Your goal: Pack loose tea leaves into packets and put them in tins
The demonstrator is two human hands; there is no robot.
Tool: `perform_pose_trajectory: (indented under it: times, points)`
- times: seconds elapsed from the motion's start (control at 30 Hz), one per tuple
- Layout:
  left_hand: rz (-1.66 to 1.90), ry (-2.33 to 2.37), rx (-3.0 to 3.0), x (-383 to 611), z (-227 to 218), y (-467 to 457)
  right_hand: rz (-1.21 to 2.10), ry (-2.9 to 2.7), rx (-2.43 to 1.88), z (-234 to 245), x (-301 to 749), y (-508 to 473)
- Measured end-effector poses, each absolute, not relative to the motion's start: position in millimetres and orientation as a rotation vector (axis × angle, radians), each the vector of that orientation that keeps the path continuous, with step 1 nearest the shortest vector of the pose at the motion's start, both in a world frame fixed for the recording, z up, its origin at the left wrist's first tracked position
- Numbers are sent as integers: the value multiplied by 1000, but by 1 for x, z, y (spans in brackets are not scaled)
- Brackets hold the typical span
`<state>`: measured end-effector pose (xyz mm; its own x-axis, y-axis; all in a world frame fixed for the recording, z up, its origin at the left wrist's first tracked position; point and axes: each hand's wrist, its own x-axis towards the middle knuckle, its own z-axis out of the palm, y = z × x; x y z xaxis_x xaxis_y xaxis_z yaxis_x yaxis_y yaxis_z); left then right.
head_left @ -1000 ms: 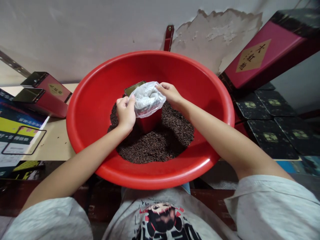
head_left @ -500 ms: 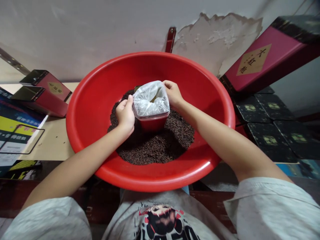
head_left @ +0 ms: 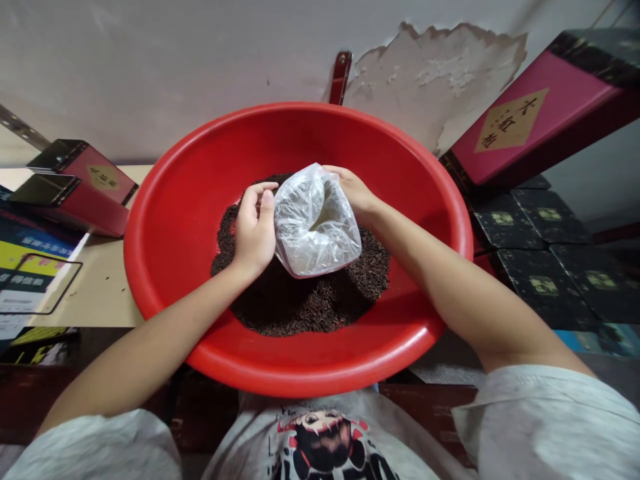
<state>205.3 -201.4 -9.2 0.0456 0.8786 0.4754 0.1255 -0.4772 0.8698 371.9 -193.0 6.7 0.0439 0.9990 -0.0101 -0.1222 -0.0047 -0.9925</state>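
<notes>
Over the middle of a large red basin [head_left: 170, 167] I hold a square tea tin lined with a clear plastic bag [head_left: 320, 247]. The bag is folded over the rim, with a creased opening in its middle, and covers most of the tin. My left hand [head_left: 256, 227] grips the tin's left side, thumb up against the bag. My right hand [head_left: 353, 190] is closed on the far right side, its fingertips mostly hidden behind the bag. Dark loose tea leaves [head_left: 300, 317] lie heaped in the basin below.
To the right stands a tall pink tin [head_left: 505, 133] beside several black square lids [head_left: 545, 283]. At the left are two smaller pink tins [head_left: 95, 207], a tan board [head_left: 107, 280] and printed packaging [head_left: 30, 253]. A wall with peeling paint [head_left: 430, 73] rises behind.
The tin has turned and tipped so its bagged mouth faces me more, moving slightly right and nearer. My left hand has shifted from pinching the bag's edge to the tin's side.
</notes>
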Motion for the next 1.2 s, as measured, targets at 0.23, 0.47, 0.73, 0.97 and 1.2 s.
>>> perform_pose_trajectory:
  times: [0.23, 0.47, 0.73, 0.97, 1.2]
  points:
    - [1307, 1117, 1874, 197, 13, -217, 1306, -1054, -1050, 14, 372, -204]
    - [989, 1196, 2183, 189, 40, -229, 1323, -1155, -1185, 25, 383, -211]
    - [1165, 982, 1380, 202, 18, -219, 1324, -1284, -1259, 36, 380, -218]
    - [1064, 983, 1003, 212, -2, -197, 1392, -1309, -1380, 30, 385, -211]
    - [874, 1017, 1135, 214, -1, -184, 1591, -1398, -1377, 24, 393, -204]
